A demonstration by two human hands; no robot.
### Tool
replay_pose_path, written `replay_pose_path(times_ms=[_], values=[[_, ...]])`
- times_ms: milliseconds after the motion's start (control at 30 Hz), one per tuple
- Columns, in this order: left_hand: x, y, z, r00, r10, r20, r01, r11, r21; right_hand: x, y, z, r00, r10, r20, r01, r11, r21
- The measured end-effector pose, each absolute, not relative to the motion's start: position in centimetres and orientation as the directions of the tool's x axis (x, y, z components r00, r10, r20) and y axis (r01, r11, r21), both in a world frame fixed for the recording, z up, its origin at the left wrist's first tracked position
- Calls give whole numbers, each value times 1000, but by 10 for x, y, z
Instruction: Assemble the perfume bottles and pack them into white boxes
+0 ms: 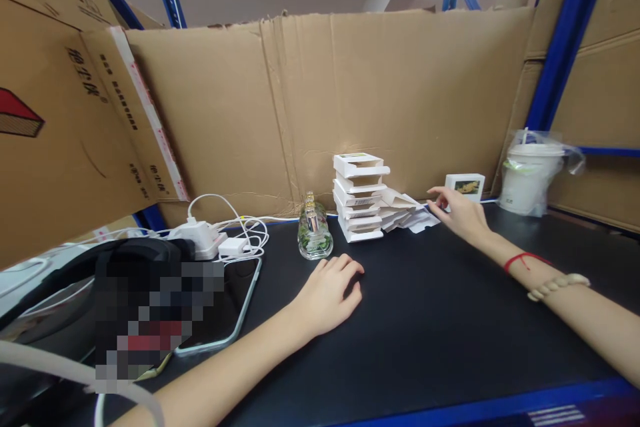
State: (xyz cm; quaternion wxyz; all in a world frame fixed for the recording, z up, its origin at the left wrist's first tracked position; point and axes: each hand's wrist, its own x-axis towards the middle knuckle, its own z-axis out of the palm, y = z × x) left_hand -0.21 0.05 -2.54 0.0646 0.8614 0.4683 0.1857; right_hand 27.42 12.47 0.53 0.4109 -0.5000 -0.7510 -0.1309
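My left hand [333, 293] rests low over the black tabletop, fingers loosely curved and apart, with nothing seen in it. Just beyond it stand clear glass bottles [315, 240] with gold and silver caps, lined up one behind another. A stack of small white boxes [359, 203] with open ends rises beside the bottles. Several white folded papers [407, 210] lie to the right of the stack. My right hand [457, 213] hovers near these papers, fingers bent and apart, holding nothing visible. Partly behind it is a white box with a picture [467, 185].
A white lidded cup in a plastic bag [530, 177] stands at the back right. On the left are a tablet [243, 293], a white charger with cables [200, 237] and a dark headset-like object [145, 253]. Cardboard walls [400, 93] enclose the back and sides.
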Motion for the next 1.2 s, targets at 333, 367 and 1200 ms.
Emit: replay_pose_path(times_ms=[333,367,1200], values=[[-3,1,-27,485,832,268,788,-549,279,250,115,-1,-314,508,802,813,580,-50],[-3,1,-27,485,833,265,789,-548,278,249,115,-1,-336,509,792,812,582,-30],[-3,-1,-26,490,821,293,785,-562,260,246,124,-11,-562,474,678,729,671,135]])
